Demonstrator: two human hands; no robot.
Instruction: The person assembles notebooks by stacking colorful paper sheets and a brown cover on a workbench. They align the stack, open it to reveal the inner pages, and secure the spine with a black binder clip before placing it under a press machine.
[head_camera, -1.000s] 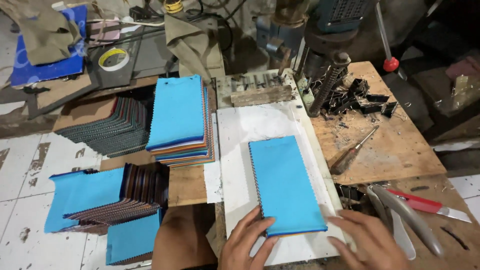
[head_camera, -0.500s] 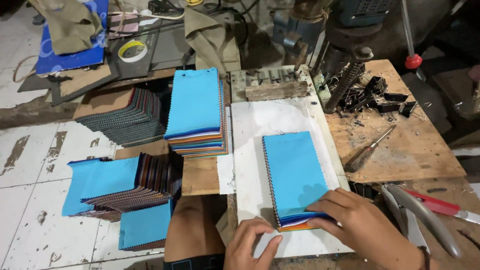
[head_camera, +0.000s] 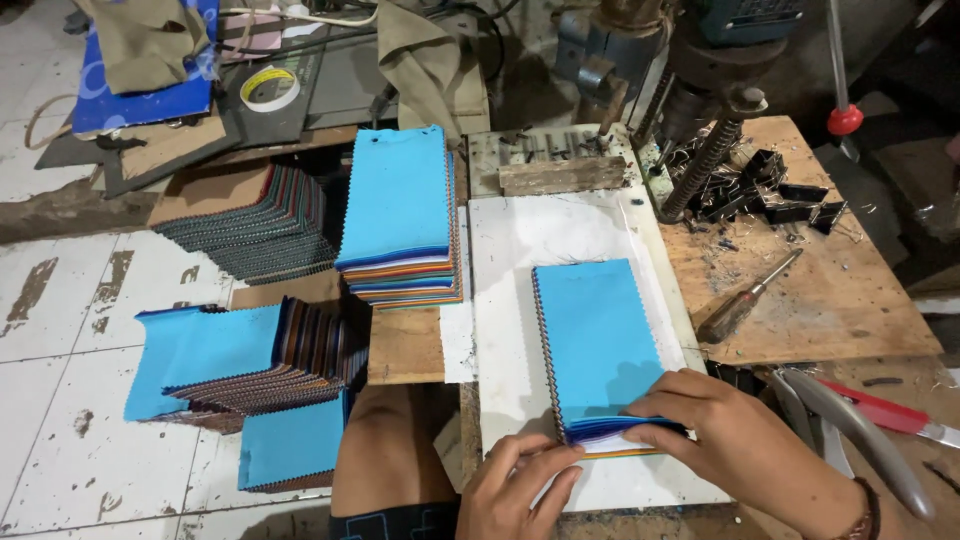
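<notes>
Now the right hand (head_camera: 735, 435) presses its fingers on the near end of a blue fabric swatch stack (head_camera: 600, 345), holding its layers, on the white board (head_camera: 520, 260) of the tabletop. The left hand (head_camera: 520, 490) rests beside, loose, grasping nothing. A screwdriver (head_camera: 748, 297) and black clips (head_camera: 765, 190) lie right; a taller zigzag-edged swatch pile (head_camera: 400, 215) stands left

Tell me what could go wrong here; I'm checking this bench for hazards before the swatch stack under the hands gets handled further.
The right hand pinches only the near end of the blue-topped stack of fabric swatches while the left hand steadies it, so the layers could fan out of line. The wooden-handled screwdriver and scattered black binder clips lie close on the wooden board and might snag a sleeve or fabric.
</notes>
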